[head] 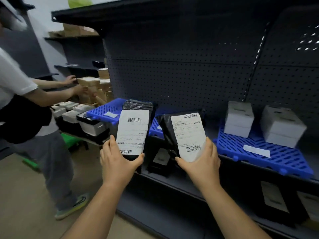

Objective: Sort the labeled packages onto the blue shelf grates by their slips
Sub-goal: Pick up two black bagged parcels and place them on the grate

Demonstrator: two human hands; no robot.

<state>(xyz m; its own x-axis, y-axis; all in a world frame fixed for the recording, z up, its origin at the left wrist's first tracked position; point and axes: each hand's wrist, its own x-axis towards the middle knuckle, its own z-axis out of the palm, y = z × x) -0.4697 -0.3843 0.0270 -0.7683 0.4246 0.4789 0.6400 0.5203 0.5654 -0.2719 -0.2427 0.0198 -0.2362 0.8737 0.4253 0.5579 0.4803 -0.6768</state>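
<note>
My left hand (119, 161) grips the bottom end of a black bagged package (136, 118) with a white barcode slip facing me. My right hand (200, 161) grips a second black bagged package (183, 133), its slip also facing me. Both are held upright in front of the dark shelf. Behind them lies a blue grate (110, 109) with a small paper slip on it. To the right lies another blue grate (276, 157) carrying white boxes (239, 118) and a paper slip (257, 150). A black package (160, 161) rests on the shelf between my hands.
A person in a white shirt (17, 87) stands at the left, reaching to stacked cardboard boxes (96, 87). A cart with white and black boxes (82, 118) stands beside them. A lower shelf holds labelled packages (274, 197). A dark pegboard (189, 66) backs the shelf.
</note>
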